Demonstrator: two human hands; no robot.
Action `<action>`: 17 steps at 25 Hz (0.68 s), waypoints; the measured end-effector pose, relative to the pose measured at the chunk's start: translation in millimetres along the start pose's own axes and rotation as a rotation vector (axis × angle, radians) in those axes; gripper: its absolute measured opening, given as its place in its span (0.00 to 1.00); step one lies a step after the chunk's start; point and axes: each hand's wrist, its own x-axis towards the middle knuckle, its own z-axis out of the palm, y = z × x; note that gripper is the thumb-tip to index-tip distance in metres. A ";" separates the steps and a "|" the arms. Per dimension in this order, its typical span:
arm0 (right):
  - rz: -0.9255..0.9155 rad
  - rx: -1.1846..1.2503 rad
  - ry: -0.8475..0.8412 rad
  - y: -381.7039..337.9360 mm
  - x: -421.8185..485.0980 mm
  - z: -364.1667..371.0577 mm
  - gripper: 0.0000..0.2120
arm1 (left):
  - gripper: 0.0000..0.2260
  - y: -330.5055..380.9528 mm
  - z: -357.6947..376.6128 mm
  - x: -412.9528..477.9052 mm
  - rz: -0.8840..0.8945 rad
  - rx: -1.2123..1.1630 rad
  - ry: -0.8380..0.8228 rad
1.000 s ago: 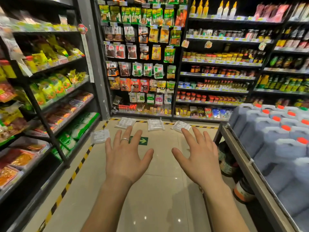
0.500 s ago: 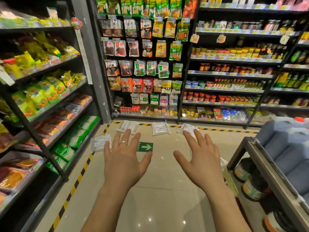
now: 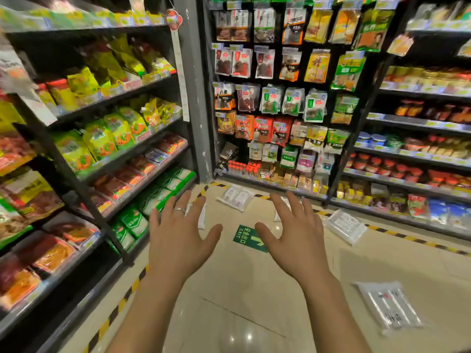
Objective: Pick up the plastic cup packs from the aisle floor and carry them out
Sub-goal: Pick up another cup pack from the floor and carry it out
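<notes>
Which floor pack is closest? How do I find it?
Start at the green exit sticker on the beige floor. Nearer and to the right lies a clear cup pack. It lies alone; the other packs sit far off, by the shelves.

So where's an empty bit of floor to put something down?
Bare tile lies between the green exit sticker and you, left of the near cup pack. Crowded along the far shelf foot, where other cup packs lie.

Head-worn view, forward-down over aisle floor (image 3: 244,296)
</notes>
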 end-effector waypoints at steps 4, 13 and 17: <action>-0.084 0.023 -0.062 10.6 84.4 19.9 0.32 | 0.35 1.5 21.9 56.1 -0.113 0.027 -0.029; -0.225 0.030 -0.186 -32.7 229.7 103.2 0.32 | 0.33 -61.6 76.3 161.8 -0.267 0.062 -0.019; -0.253 -0.019 -0.192 -66.6 307.9 151.3 0.32 | 0.33 -112.3 112.3 232.3 -0.315 0.045 -0.026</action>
